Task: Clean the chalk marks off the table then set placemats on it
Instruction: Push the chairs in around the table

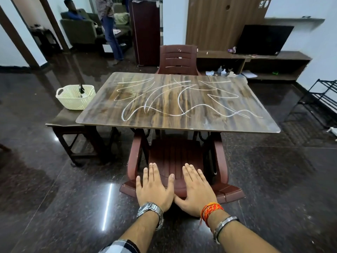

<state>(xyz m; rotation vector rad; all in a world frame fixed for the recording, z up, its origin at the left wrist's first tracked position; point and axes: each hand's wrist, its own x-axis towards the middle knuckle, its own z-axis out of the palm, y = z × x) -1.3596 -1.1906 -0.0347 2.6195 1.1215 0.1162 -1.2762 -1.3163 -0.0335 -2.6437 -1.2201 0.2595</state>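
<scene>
two flat hands [155, 189] [197, 190], one chalk-marked table [182, 123], two chairs [177, 60] [175, 157]

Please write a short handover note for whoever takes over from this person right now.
Left hand: open, flat, palm down, holding nothing. Right hand: the same, beside it, thumbs nearly touching.
Both hands are held out over the back of the near chair, which is tucked under the table.
Chalk marks cover most of the tabletop; none wiped yet.
A white basket sits on the low bench left of the table, with something dark inside it; what it is cannot be told. No cloth or placemats in view.
Left: wipe off all the chalk, then lay the placemats.
</scene>
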